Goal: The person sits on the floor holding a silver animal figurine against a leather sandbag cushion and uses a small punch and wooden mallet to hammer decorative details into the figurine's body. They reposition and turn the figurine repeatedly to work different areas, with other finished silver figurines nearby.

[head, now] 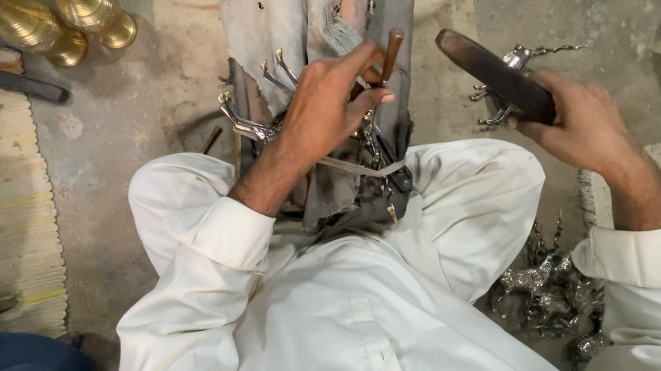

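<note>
Silver figurine (257, 126), clamped on the worn work block (273, 14) just beyond our knees (antlers up). Left hand (330, 104): fingers closed on a wooden-handled punch (390, 53), its tip hidden behind them, beside the figurine. Right hand (578, 124): fist wrapped on a dark mallet (497, 75), right of the block. We judge short, square taps best. Farther, left: brass bells (61, 20).

A slim brown-handled tool (391, 52) stands tilted over the clamped silvery figurine (247, 125), whose thin legs stick upward; a dark flat mallet (497, 76) (worn, blunt-ended) slants raised nearby.
</note>
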The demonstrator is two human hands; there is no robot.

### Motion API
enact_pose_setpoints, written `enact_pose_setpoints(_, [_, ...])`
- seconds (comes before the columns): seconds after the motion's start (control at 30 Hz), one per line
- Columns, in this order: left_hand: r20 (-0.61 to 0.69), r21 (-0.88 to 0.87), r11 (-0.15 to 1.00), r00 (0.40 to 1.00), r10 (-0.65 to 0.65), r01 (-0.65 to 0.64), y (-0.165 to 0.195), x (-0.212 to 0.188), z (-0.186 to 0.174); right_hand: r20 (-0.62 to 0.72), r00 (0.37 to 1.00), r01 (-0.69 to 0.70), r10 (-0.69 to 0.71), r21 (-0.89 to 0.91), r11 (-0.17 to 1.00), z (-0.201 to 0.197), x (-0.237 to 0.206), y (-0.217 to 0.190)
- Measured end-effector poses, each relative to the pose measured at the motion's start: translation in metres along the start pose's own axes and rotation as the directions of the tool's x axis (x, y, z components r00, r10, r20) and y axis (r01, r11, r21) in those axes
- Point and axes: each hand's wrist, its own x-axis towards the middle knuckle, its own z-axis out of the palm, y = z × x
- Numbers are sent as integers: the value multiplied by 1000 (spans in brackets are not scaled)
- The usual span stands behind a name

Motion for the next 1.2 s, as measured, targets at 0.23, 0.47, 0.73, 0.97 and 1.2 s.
enact_pose_setpoints(0.23, [34, 104, 984, 989, 145, -147, -12, -15, 0, -367, 890, 265, -269, -61, 962, 16, 0, -8])
enact_pose_setpoints(0.47, [98, 148, 973, 981, 165, -179, -23, -22, 5, -480, 727, 341, -492, -369, 864, -22, -5, -48])
enact_pose_setpoints(0.73, [67, 175, 971, 986, 153, -162, -24, -22, 6, -333, 739, 300, -587, -616, 728, -50, -13, -80])
enact_pose_setpoints(0.97, [73, 189, 971, 988, 138, -149, -22, -19, 6, -344, 777, 306, -527, -525, 794, -50, -12, -66])
enact_pose_setpoints(1.2, [76, 156, 964, 976, 204, -214, -23, -16, 6, -350, 759, 340, -549, -506, 793, -51, -15, -65])
